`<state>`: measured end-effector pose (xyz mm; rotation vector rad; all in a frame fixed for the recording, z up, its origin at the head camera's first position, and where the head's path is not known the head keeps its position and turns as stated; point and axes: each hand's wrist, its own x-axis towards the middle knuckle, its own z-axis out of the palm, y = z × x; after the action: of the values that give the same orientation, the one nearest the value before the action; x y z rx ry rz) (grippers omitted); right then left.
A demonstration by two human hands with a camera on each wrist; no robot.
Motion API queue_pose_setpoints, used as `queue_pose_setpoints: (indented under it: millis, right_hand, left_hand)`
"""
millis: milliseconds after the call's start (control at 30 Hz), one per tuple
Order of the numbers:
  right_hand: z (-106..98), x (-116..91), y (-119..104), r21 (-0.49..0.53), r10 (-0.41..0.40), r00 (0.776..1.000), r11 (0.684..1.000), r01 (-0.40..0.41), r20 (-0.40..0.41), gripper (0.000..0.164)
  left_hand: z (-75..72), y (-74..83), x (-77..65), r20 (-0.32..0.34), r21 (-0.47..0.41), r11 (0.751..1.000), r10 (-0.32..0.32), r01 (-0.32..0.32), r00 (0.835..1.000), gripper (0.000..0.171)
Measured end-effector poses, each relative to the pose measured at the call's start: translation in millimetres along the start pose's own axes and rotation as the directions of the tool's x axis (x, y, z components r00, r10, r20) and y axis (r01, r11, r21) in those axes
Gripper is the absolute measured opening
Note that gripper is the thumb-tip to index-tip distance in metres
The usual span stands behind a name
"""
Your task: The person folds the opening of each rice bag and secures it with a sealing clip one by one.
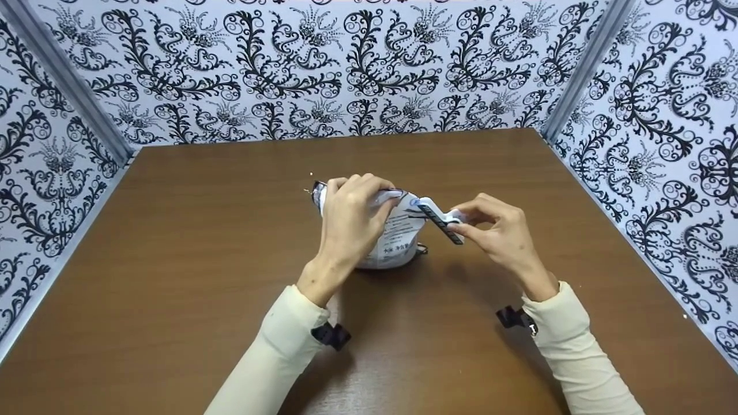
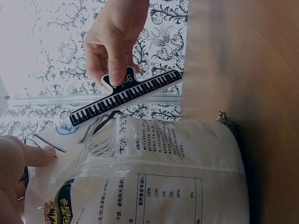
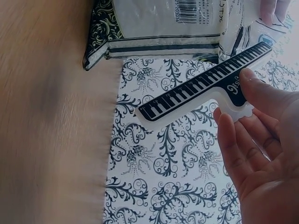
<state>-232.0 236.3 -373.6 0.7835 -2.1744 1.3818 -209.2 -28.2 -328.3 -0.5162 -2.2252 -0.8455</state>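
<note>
A white plastic bag of rice (image 1: 396, 239) with printed labels stands on the table, its top folded over. Near the left end of that fold, my left hand (image 1: 353, 214) grips the bag's top between thumb and fingers. My right hand (image 1: 503, 231) pinches the handle of a long clip (image 3: 201, 85) printed with black and white piano keys. The clip slants down to the right in the head view, its far end right at the bag's top right corner. In the left wrist view, the clip (image 2: 126, 97) overlaps the bag's upper edge.
The brown wooden table (image 1: 202, 230) spreads around the bag. Patterned black and white walls (image 1: 311, 69) close it in at the back and on both sides. Each wrist wears a small black camera (image 1: 331, 335).
</note>
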Motion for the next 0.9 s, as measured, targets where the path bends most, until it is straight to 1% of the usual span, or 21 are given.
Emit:
queue_pose_setpoints:
  millis: [433, 700, 800, 900]
  right_hand:
    - [0.7, -0.1, -2.1, -0.002, 0.018, 1.000, 1.000, -0.018, -0.002, 0.024]
    - [3.0, 1.8, -0.7, 0.003, -0.024, 1.000, 1.000, 0.024, -0.007, 0.025]
    - [2.6, 1.0, 0.5, 0.001, -0.009, 1.000, 1.000, 0.009, -0.006, 0.027]
    - [2.4, -0.5, 1.8, 0.013, 0.027, 1.000, 1.000, -0.027, 0.006, 0.028]
  left_hand:
    - [1.0, -1.1, -0.5, -0.007, -0.001, 1.000, 0.010, -0.010, 1.000, 0.012]
    - [0.9, -1.0, -1.5, -0.014, 0.009, 1.000, 0.006, -0.006, 1.000, 0.011]
    - [1.2, -0.7, -1.3, -0.009, 0.006, 1.000, 0.002, -0.002, 1.000, 0.012]
    - [1.3, -0.5, -1.2, -0.003, 0.004, 1.000, -0.001, 0.001, 1.000, 0.013]
